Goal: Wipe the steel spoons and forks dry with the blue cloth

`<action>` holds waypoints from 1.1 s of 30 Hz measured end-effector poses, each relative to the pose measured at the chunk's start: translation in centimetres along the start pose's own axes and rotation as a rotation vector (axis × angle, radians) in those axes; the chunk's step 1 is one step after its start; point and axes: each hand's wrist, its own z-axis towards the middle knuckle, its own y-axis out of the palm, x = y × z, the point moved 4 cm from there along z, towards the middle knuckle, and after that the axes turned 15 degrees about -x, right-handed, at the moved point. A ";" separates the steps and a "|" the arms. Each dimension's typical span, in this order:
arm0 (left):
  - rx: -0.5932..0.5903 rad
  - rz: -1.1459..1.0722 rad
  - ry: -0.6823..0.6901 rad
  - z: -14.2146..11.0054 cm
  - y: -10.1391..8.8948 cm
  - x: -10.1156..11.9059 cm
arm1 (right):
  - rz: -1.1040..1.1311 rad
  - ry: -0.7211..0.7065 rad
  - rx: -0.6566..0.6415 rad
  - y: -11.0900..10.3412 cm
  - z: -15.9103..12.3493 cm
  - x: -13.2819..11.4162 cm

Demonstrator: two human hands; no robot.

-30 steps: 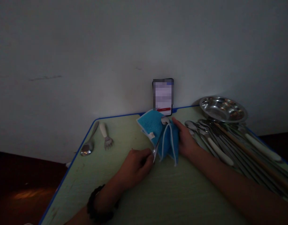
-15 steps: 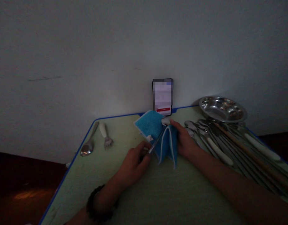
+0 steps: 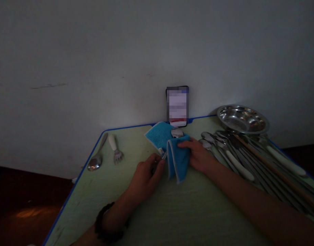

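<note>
My left hand [image 3: 146, 174] pinches the handle end of a metal spoon [image 3: 176, 133] whose bowl pokes out above a blue cloth [image 3: 172, 150]. My right hand [image 3: 196, 154] is closed on the blue cloth, folding it around the spoon's shaft. Most of the shaft is hidden inside the fold. Both hands work over the middle of a pale green table [image 3: 157, 212] with a blue edge.
A spoon [image 3: 97, 158] and a white-handled fork [image 3: 115, 149] lie apart at the table's left. Several pieces of cutlery [image 3: 239, 153] lie piled at the right, behind them a steel bowl [image 3: 242, 119]. A phone [image 3: 177, 106] leans against the wall.
My right hand has closed the cloth further over the spoon, and the cloth has shifted left. My left hand has moved up and slightly right along the handle.
</note>
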 end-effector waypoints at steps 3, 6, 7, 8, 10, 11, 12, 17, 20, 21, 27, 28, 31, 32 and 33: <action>0.014 0.002 0.005 0.0 -0.1 0.0 | -0.001 -0.012 -0.023 0.1 0.3 0.2; 0.016 0.000 0.008 0.0 -0.1 -0.1 | 0.000 -0.019 -0.018 0.0 0.5 0.4; 0.011 -0.002 0.013 0.0 -0.1 -0.1 | 0.003 -0.024 -0.006 -0.1 0.5 0.5; 0.006 0.000 0.020 0.0 0.0 -0.1 | 0.009 -0.029 0.014 -0.2 0.6 0.5; -0.004 0.026 0.049 0.0 -0.1 0.0 | 0.036 -0.035 0.063 -0.5 0.7 0.6; -0.013 0.047 0.065 0.0 -0.1 0.0 | 0.059 -0.035 0.086 -0.6 0.7 0.7; -0.028 0.067 0.077 0.0 -0.1 0.1 | 0.084 -0.031 0.101 -0.7 0.8 0.7; -0.154 0.102 0.101 -0.1 0.2 0.5 | 0.215 -0.008 0.111 -0.4 1.0 0.6; -0.211 0.118 0.109 -0.1 0.4 0.6 | 0.265 0.031 0.162 -0.2 0.6 0.3; -0.214 0.124 0.107 -0.1 0.4 0.6 | 0.261 0.056 0.163 -0.2 0.4 0.3; -0.175 0.114 0.099 -0.2 0.4 0.3 | 0.157 0.143 -0.058 0.8 -0.3 0.3; -0.171 0.101 0.102 -0.1 0.4 0.3 | 0.132 0.131 -0.050 0.8 -0.4 0.3; -0.158 0.060 0.102 -0.1 0.3 0.3 | 0.092 0.123 0.025 0.4 -0.5 0.2; -0.154 0.049 0.099 -0.1 0.2 0.3 | 0.099 0.126 0.034 0.3 -0.6 0.2; -0.149 0.041 0.099 0.0 0.2 0.2 | 0.109 0.127 0.027 0.3 -0.6 0.1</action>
